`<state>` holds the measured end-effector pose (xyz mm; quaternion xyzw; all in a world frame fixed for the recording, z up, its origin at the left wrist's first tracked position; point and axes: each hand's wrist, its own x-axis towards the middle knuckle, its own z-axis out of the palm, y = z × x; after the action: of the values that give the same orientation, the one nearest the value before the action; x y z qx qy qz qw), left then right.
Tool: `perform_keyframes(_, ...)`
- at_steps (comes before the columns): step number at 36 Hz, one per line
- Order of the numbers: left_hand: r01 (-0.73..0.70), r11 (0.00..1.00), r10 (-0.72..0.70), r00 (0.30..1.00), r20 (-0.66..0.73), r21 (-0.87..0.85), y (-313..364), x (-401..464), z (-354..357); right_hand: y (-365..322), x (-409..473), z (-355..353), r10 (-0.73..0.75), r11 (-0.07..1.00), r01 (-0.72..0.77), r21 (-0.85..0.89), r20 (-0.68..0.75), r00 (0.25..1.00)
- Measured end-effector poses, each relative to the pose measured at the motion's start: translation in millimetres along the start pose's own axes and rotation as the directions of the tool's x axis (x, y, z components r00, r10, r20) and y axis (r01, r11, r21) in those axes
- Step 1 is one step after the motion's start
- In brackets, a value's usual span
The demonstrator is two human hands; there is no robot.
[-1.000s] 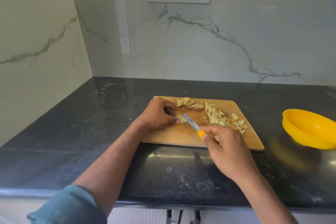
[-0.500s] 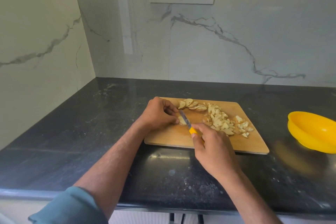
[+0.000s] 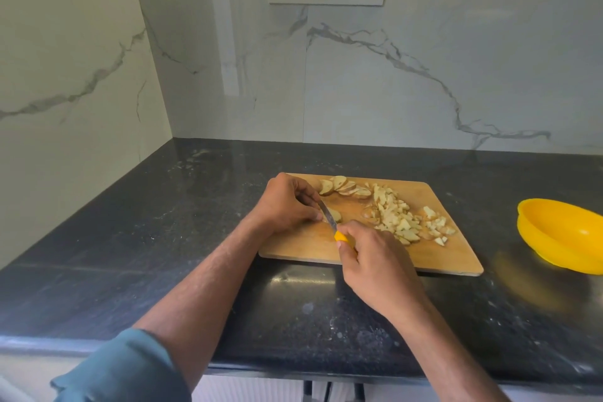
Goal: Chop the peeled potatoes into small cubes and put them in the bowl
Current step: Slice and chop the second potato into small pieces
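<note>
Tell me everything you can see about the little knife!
The knife is small, with a thin silvery blade and a bright yellow handle that looks like plastic. The right hand grips the handle, hiding most of it. The blade slants away toward the left hand, resting across a potato piece which that hand holds on the wooden cutting board.

a single head-worn wide-angle camera is looking forward and down from close above the counter (image 3: 130,238), facing the corner walls; the chopping board (image 3: 450,238) is sitting mid-frame.
</note>
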<state>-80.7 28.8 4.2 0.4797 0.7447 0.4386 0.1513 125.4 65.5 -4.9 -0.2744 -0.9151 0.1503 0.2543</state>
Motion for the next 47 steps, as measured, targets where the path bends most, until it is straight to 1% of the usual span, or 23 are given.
perform_keyframes(6, 0.011, 1.0, -0.01, 1.0, 0.013, -0.014, 1, -1, 0, -6, 3, 4, -0.02, 0.995, 0.018, -0.098, -0.023, 1.0)
perform_keyframes(14, 0.009, 1.0, -0.008, 1.0, -0.025, 0.023, 4, -4, 4, -16, 4, 6, 0.024, 0.991, -0.028, -0.131, -0.03, 0.999)
perform_keyframes(20, 0.009, 1.0, -0.008, 1.0, -0.024, 0.029, 7, -6, 4, -21, 9, 2, 0.098, 0.992, -0.098, -0.086, -0.001, 0.995)
perform_keyframes(27, 0.038, 0.999, -0.037, 0.998, -0.05, 0.025, 9, -6, 6, -20, 4, 1, 0.096, 0.992, -0.095, -0.086, 0.015, 0.995)
perform_keyframes(36, 0.057, 0.998, -0.055, 0.997, -0.061, 0.034, 7, -5, 5, -5, -20, -13, 0.088, 0.993, -0.092, 0.068, 0.062, 0.994)
perform_keyframes(39, 0.033, 0.997, -0.029, 0.998, -0.056, 0.071, 3, -4, 6, 8, -24, -24, 0.117, 0.969, -0.119, 0.217, 0.024, 0.993)
perform_keyframes(42, 0.003, 0.99, 0.013, 0.994, -0.111, 0.143, 1, -3, 9, 23, -17, -32, 0.178, 0.928, -0.14, 0.344, -0.08, 0.981)
perform_keyframes(44, -0.021, 0.975, 0.052, 0.989, -0.135, 0.22, 4, -3, 15, 29, -8, -32, 0.194, 0.931, -0.138, 0.339, -0.135, 0.972)
perform_keyframes(47, -0.03, 0.919, 0.09, 0.987, -0.135, 0.393, 13, -5, 31, 31, 2, -22, 0.189, 0.958, -0.141, 0.249, -0.183, 0.965)
